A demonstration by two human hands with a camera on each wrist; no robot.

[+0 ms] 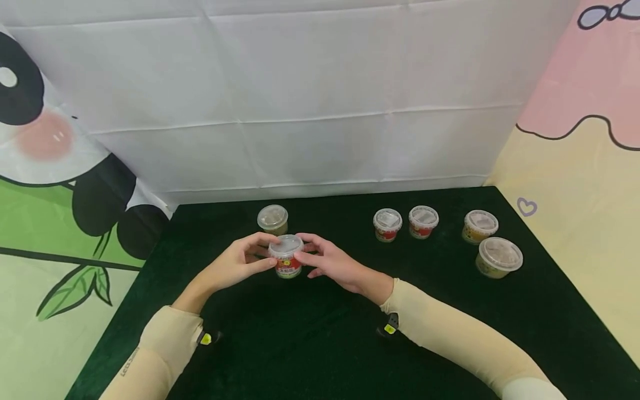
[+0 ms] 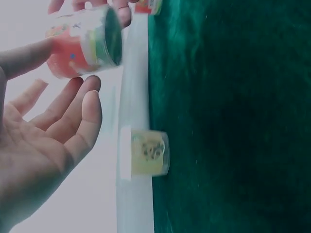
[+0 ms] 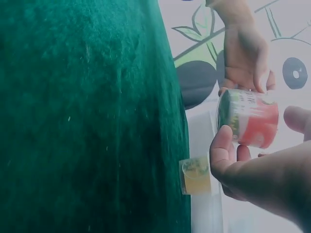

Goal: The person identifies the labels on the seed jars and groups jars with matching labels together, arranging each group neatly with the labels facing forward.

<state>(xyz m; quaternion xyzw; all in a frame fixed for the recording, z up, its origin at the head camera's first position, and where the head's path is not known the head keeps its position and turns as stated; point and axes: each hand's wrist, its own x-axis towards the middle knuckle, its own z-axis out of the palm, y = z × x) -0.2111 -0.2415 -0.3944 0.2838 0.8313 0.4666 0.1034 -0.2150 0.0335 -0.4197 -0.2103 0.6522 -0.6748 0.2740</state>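
Currently, red-labelled lidded tub [image 1: 288, 265] raised above green-covered worktop [image 1: 300, 350], between left hand [image 1: 241, 258] and right hand [image 1: 334, 264]; fingers of both curled round its opposite sides; second lidded tub [image 1: 273, 216] stands behind it on the worktop.

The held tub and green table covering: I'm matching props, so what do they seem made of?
Held tub: probably clear, shiny plastic; its base looks see-through in the wrist views. Green table covering: perhaps velvet or similar cloth, with soft, uneven sheen.
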